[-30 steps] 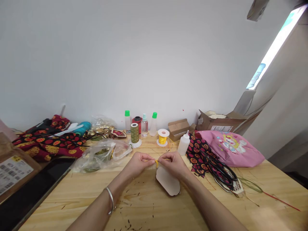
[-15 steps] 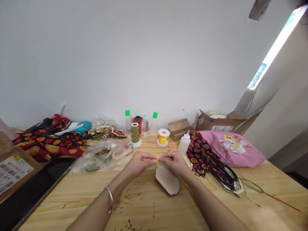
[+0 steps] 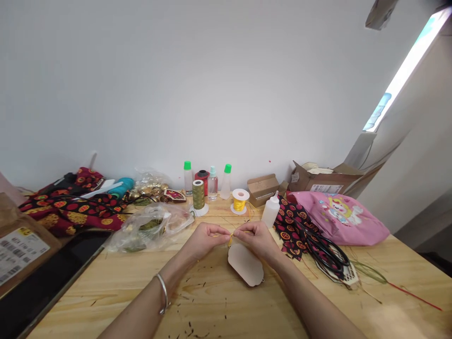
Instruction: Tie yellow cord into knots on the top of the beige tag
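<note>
Between my fingertips runs a thin yellow cord, fastened at the top of a flat pale plaque with a scalloped edge. My left hand pinches the cord from the left side, thumb against forefinger. From the right, my right hand pinches it just beside the left fingertips, with a bit of cord showing above its knuckles. The plaque hangs or rests tilted below the right hand, close over the wooden table; whether it touches the wood I cannot tell. Any knot is too small to make out.
Beyond my hands stand a yellow cord spool, an olive thread spool and a white squeeze bottle. Black-handled scissors lie on patterned cloth at right, near a pink bag. A clear plastic bag lies left.
Both hands stay almost in place, still pinching the cord. The cord between the fingertips looks slightly shifted; the plaque has hardly moved.
</note>
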`<state>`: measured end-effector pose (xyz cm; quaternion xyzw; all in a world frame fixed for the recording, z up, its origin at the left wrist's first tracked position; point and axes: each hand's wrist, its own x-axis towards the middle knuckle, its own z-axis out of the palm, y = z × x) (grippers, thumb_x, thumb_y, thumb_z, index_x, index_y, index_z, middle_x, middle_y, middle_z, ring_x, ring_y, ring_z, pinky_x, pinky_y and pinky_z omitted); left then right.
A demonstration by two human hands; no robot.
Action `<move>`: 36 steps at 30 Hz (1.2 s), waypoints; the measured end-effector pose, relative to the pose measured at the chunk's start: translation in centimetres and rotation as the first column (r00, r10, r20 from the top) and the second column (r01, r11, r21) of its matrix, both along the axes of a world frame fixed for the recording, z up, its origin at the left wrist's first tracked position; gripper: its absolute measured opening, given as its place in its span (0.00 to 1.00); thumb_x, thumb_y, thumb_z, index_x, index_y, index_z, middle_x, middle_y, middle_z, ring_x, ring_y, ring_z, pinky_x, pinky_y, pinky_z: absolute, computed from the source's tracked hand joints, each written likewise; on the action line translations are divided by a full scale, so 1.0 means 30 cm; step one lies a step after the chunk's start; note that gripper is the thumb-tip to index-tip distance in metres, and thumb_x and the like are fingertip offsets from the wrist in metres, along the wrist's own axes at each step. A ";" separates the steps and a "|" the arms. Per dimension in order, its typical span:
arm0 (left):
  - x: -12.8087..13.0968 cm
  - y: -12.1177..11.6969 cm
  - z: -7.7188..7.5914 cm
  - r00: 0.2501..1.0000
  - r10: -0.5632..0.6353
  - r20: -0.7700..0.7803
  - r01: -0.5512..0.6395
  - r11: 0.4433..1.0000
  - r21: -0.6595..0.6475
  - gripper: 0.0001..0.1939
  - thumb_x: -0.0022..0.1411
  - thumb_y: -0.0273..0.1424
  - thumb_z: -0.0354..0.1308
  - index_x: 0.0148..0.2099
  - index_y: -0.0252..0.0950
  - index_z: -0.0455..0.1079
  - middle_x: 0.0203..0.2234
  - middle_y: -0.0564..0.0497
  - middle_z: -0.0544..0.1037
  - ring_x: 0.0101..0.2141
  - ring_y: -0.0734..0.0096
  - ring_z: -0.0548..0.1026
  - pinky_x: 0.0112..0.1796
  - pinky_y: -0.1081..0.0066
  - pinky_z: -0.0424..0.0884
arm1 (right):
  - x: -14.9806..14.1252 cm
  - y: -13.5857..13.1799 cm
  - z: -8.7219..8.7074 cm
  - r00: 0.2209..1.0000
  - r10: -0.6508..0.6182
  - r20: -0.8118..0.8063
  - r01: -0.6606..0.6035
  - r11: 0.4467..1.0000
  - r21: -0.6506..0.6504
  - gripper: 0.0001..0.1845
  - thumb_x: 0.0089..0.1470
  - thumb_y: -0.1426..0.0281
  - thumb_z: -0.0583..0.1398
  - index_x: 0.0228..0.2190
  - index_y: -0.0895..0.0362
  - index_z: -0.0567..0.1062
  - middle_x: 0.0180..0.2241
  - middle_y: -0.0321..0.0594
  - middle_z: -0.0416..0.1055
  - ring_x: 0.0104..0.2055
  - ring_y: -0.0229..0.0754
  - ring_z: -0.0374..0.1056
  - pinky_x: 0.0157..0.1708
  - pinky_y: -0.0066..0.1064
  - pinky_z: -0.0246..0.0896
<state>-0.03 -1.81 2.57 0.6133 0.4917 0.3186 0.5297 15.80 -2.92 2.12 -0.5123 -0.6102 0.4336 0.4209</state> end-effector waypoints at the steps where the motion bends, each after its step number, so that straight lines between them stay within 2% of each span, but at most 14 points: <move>1: 0.000 0.001 -0.003 1.000 -0.002 -0.006 0.002 1.000 0.004 0.12 0.39 0.36 0.59 0.26 0.31 0.71 0.07 0.61 0.59 0.11 0.85 0.47 0.16 0.77 0.42 | -0.003 -0.002 0.003 1.000 0.004 -0.005 -0.004 1.000 -0.001 0.13 0.36 0.64 0.58 0.16 0.63 0.72 0.13 0.33 0.60 0.16 0.28 0.48 0.15 0.21 0.43; 8: 0.001 0.002 -0.013 1.000 0.013 0.012 -0.012 0.999 -0.044 0.12 0.39 0.35 0.58 0.25 0.31 0.70 0.07 0.61 0.60 0.11 0.85 0.49 0.15 0.78 0.42 | -0.009 -0.002 0.000 0.999 -0.018 0.039 0.019 1.000 -0.014 0.13 0.37 0.65 0.57 0.17 0.63 0.72 0.13 0.34 0.61 0.16 0.29 0.49 0.15 0.22 0.45; 10: -0.001 0.002 -0.012 0.999 0.021 0.040 -0.018 0.997 -0.077 0.12 0.38 0.36 0.59 0.25 0.31 0.69 0.08 0.60 0.62 0.11 0.85 0.50 0.15 0.78 0.42 | -0.007 0.000 -0.008 0.999 0.010 0.045 -0.010 1.000 0.000 0.13 0.38 0.64 0.57 0.21 0.63 0.74 0.17 0.36 0.65 0.17 0.29 0.51 0.16 0.21 0.46; 13: -0.005 0.004 -0.012 0.997 0.014 0.078 -0.006 0.994 -0.109 0.13 0.39 0.36 0.59 0.26 0.31 0.69 0.06 0.62 0.57 0.10 0.86 0.46 0.14 0.78 0.38 | -0.010 0.000 -0.026 0.990 0.112 0.091 -0.114 0.993 0.023 0.15 0.37 0.64 0.58 0.29 0.61 0.74 0.22 0.36 0.66 0.16 0.28 0.49 0.14 0.20 0.44; 15: -0.007 0.006 -0.014 0.995 0.005 0.097 0.007 0.993 -0.120 0.14 0.40 0.37 0.58 0.26 0.31 0.68 0.05 0.64 0.53 0.10 0.86 0.44 0.14 0.77 0.36 | -0.014 -0.002 -0.039 0.977 0.159 0.143 -0.162 0.987 0.009 0.15 0.38 0.64 0.58 0.29 0.59 0.74 0.18 0.33 0.64 0.15 0.27 0.45 0.13 0.20 0.39; 18: -0.006 0.009 -0.016 0.993 -0.002 0.114 0.017 0.991 -0.131 0.14 0.41 0.37 0.58 0.27 0.31 0.67 0.05 0.64 0.53 0.09 0.87 0.43 0.14 0.77 0.35 | -0.020 -0.008 -0.049 0.973 0.160 0.166 -0.150 0.986 -0.071 0.15 0.40 0.62 0.56 0.24 0.61 0.74 0.12 0.29 0.56 0.13 0.27 0.43 0.12 0.20 0.37; 21: -0.005 0.008 -0.015 0.993 -0.016 0.113 0.033 0.989 -0.146 0.14 0.42 0.37 0.57 0.28 0.30 0.67 0.05 0.64 0.54 0.09 0.87 0.44 0.13 0.77 0.35 | -0.016 -0.014 -0.039 0.978 0.171 0.120 -0.152 0.976 -0.152 0.14 0.39 0.62 0.57 0.20 0.62 0.72 0.11 0.29 0.55 0.13 0.27 0.45 0.12 0.20 0.39; 23: -0.007 0.008 -0.014 0.994 -0.029 0.101 0.044 0.987 -0.154 0.15 0.41 0.37 0.58 0.28 0.30 0.68 0.06 0.63 0.55 0.10 0.87 0.44 0.13 0.78 0.35 | -0.007 -0.019 -0.025 0.974 0.221 0.047 -0.210 0.962 -0.173 0.13 0.38 0.62 0.58 0.18 0.62 0.71 0.13 0.30 0.58 0.14 0.27 0.48 0.13 0.20 0.42; 28: -0.016 0.006 -0.010 0.993 -0.086 0.080 0.098 0.981 -0.167 0.15 0.41 0.38 0.58 0.29 0.31 0.68 0.05 0.64 0.53 0.10 0.86 0.43 0.13 0.77 0.34 | 0.022 -0.028 0.001 0.917 0.366 -0.156 -0.397 0.874 -0.280 0.12 0.35 0.63 0.60 0.22 0.61 0.71 0.18 0.32 0.65 0.18 0.29 0.56 0.17 0.20 0.49; 32: -0.020 0.002 -0.001 0.992 -0.113 0.058 0.121 0.978 -0.170 0.16 0.40 0.39 0.58 0.29 0.30 0.68 0.05 0.64 0.53 0.10 0.86 0.43 0.14 0.77 0.35 | 0.038 -0.028 0.007 0.904 0.390 -0.176 -0.427 0.845 -0.323 0.13 0.34 0.63 0.61 0.21 0.61 0.72 0.18 0.32 0.65 0.17 0.30 0.57 0.17 0.21 0.50; 36: -0.018 0.001 -0.001 0.992 -0.124 0.029 0.127 0.980 -0.156 0.17 0.39 0.39 0.59 0.29 0.30 0.69 0.07 0.63 0.55 0.10 0.86 0.44 0.14 0.77 0.35 | 0.043 -0.025 0.011 0.919 0.374 -0.121 -0.393 0.852 -0.347 0.13 0.34 0.63 0.61 0.20 0.62 0.73 0.16 0.33 0.65 0.16 0.29 0.56 0.16 0.21 0.48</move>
